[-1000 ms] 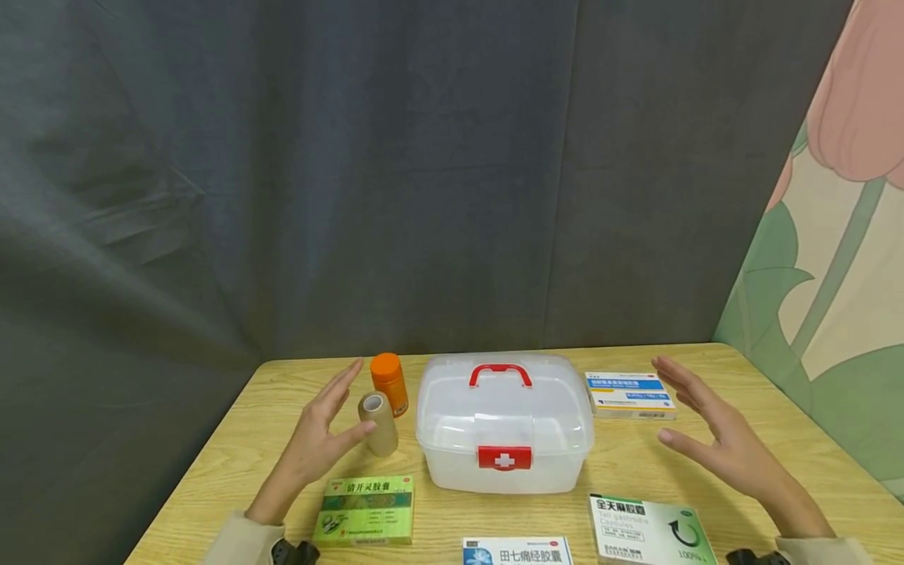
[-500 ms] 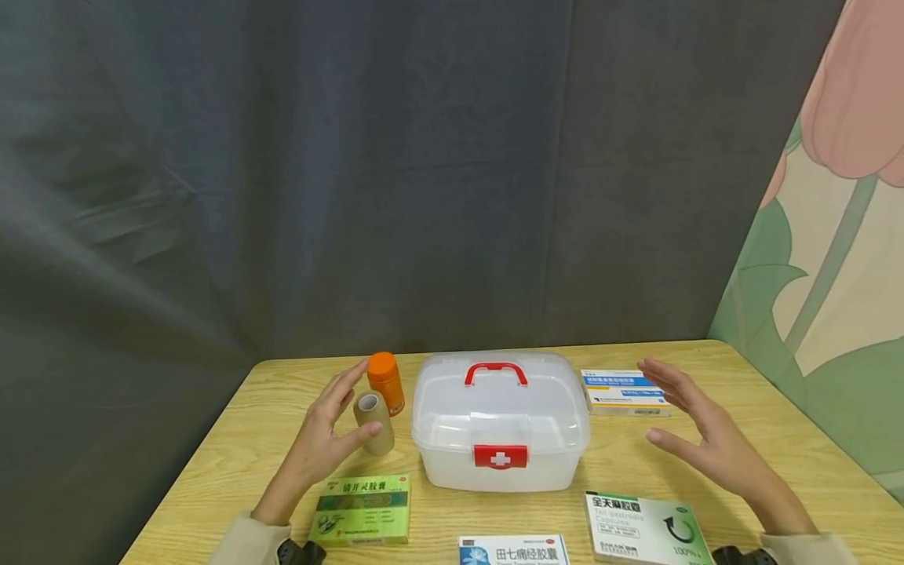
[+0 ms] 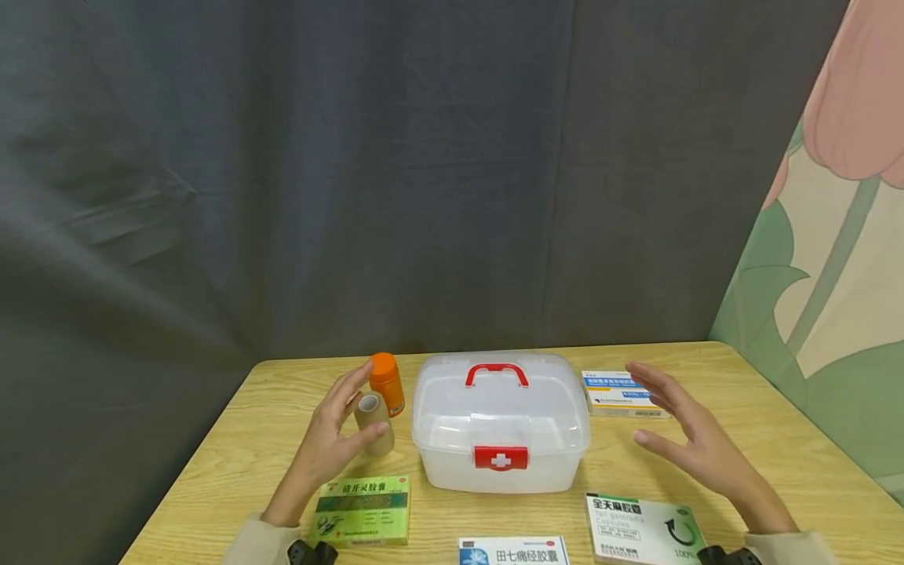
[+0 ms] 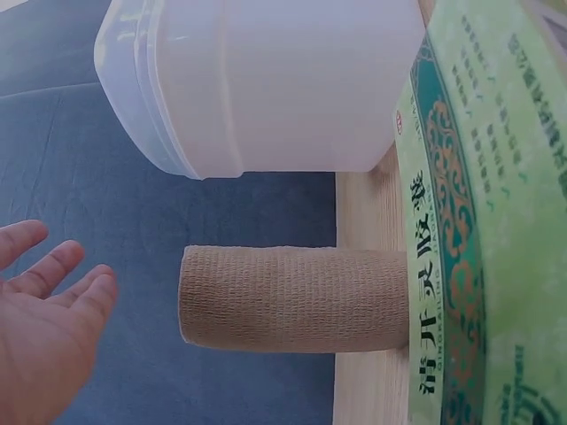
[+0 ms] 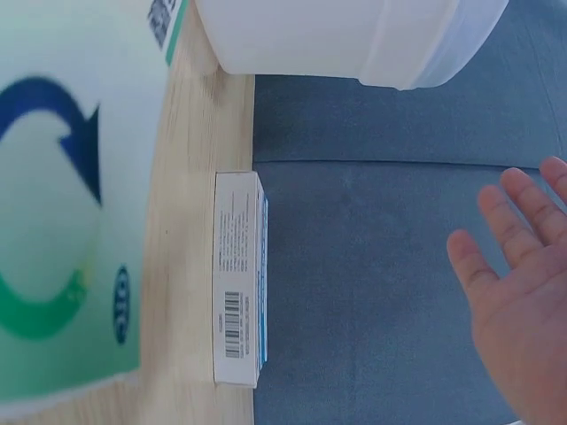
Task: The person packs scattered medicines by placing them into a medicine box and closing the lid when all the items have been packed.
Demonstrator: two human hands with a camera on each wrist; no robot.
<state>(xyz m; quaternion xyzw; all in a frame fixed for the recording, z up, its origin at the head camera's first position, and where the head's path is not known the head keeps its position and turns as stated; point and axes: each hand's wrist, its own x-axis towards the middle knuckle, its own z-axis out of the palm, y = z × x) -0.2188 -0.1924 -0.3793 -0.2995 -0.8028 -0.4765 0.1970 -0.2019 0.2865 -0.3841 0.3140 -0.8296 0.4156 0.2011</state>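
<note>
A clear medicine case (image 3: 501, 428) stands in the middle of the wooden counter (image 3: 441, 514), its lid down, with a red handle (image 3: 497, 369) on top and a red latch (image 3: 501, 457) marked with a white cross in front. Taking this case as the centre of the clock, seen from the person's side, the left hand (image 3: 326, 441) is raised at nine o'clock and the right hand (image 3: 698, 449) at three o'clock. The two hands are well apart from each other, and on each one the thumb stands away from the extended fingers. A beige bandage roll (image 4: 292, 298) with a wrinkled surface is upright at nine o'clock, near the left hand; the left wrist view shows a gap between the two. An orange bottle (image 3: 388, 392) stands just behind the roll, a little toward ten o'clock. At eight o'clock lies a green box (image 3: 367, 514). A white box with blue stripes (image 3: 609, 397) lies near three o'clock, slightly toward two, partly covered by the right fingers in the head view, while the right wrist view shows it apart from them. At four o'clock is a white-green carton (image 3: 639, 526), and at six o'clock a white-blue carton (image 3: 519, 553), cut by the lower edge. A dark curtain (image 3: 395, 173) hangs at twelve o'clock, behind the counter.
</note>
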